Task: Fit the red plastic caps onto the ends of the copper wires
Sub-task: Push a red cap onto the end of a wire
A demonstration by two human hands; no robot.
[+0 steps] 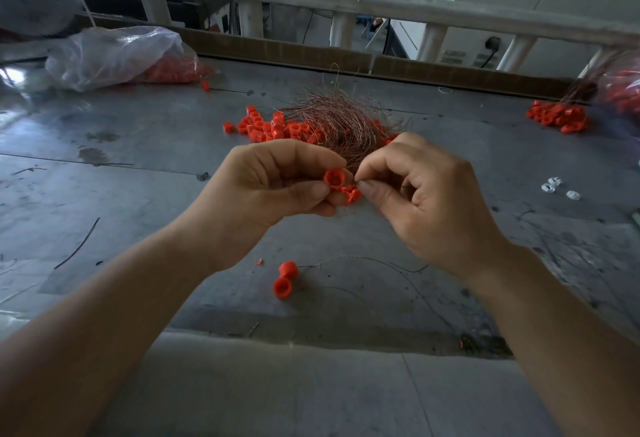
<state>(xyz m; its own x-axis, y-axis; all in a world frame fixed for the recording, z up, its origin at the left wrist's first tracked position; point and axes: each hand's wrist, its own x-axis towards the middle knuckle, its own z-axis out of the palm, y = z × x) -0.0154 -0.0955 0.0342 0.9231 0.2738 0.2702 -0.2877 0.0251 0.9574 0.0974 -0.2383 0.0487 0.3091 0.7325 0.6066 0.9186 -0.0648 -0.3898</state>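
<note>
Red plastic cap (pixel 334 178), small, round and hollow, is pinched between the thumb and curled fingers of the left hand (pixel 277 180). It is held up above the grey metal worktop (pixel 138 194), with its open mouth turned towards the right hand (pixel 426 194). That facing looks deliberate, since it presents the opening to whatever the right hand feeds in.

The right hand has thumb and forefinger pressed tight together right at the cap's rim, apparently on a wire end, though the strand is too fine to make out. Its other fingers are loosely curled. A second red piece (pixel 351 193) shows just under the cap between the two hands; I cannot tell which hand holds it.

Directly behind the hands lies the tangled bundle of thin copper wires (pixel 343 117), with a heap of loose red caps (pixel 273 128) touching its left side, so both supplies are within easy reach. Nearer the person, two red caps (pixel 285 279) lie together with a thin wire (pixel 363 258) trailing off to the right, probably a finished piece set aside.

Far left is a clear plastic bag of red caps (pixel 114 55), and far right is another pile of red caps (pixel 557 117). A few small white pieces (pixel 554 187) lie to the right of the hands. Nothing seems to block the fit itself. The likelier trouble is neighbouring strands of the bundle snagging the one being drawn.
</note>
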